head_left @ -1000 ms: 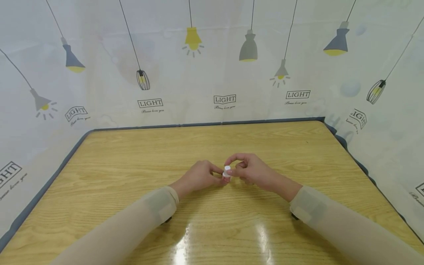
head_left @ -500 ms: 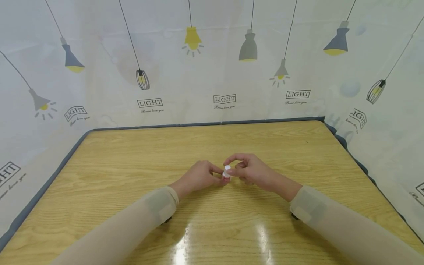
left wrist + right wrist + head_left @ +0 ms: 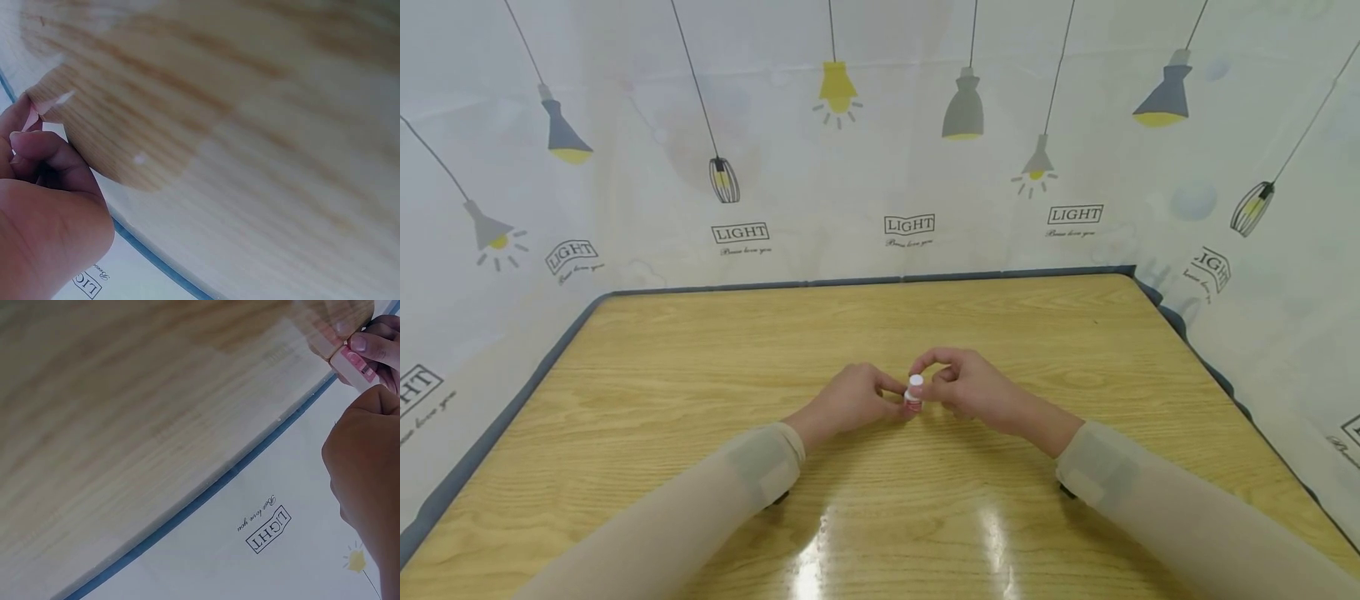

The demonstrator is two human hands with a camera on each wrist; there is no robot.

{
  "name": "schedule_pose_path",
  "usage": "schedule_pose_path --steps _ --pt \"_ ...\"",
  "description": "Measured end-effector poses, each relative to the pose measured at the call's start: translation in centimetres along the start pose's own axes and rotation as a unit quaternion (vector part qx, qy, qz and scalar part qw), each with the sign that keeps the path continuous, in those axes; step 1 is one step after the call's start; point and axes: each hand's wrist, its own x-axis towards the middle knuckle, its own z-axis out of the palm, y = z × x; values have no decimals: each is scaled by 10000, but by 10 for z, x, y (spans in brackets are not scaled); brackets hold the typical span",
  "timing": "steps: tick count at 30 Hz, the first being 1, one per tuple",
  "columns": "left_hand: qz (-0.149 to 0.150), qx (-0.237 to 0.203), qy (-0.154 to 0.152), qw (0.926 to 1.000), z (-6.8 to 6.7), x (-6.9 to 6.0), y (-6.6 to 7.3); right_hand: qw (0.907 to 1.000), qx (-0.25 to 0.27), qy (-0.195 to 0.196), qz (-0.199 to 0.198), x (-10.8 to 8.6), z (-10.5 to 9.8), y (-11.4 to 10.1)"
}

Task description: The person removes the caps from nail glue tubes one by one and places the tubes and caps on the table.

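A small white bottle (image 3: pixel 913 407) with a pink-red label stands upright on the wooden table near its middle. My left hand (image 3: pixel 857 397) holds the bottle's body from the left between thumb and fingers. On the other side, my right hand (image 3: pixel 976 385) pinches the white cap (image 3: pixel 916 380) with thumb and index finger. In the right wrist view, the labelled side of the bottle (image 3: pixel 355 365) shows between both hands. The left wrist view shows my left hand (image 3: pixel 53 194) at the left edge, with the bottle mostly hidden behind its fingers.
The wooden table (image 3: pixel 715 358) has a glossy top that mirrors hands and light. A dark blue edge runs along its far and side borders. Behind it hangs a pale backdrop (image 3: pixel 820 183) printed with lamps and lettering.
My right index fingertip shifts slightly left, then back right at the cap. The cap's round top shows more fully now. My left hand and the bottle's body stay in place.
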Motion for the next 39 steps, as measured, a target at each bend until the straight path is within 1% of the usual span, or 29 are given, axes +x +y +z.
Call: schedule_pose_path --steps 8,21,27,32,39 --pt "0 -51 -54 10000 1 1 -2 9999 111 9 -76 0 -2 2" --pt "12 -42 -61 10000 2 0 -3 9998 209 -16 -48 -2 -1 -1" --pt "-37 88 37 9999 2 -1 0 9999 138 58 70 0 -1 0" --pt "-39 25 14 10000 1 -2 2 9998 78 115 140 0 0 -1" --pt "28 19 -22 10000 1 -1 1 9999 124 50 9 -1 -1 -1"
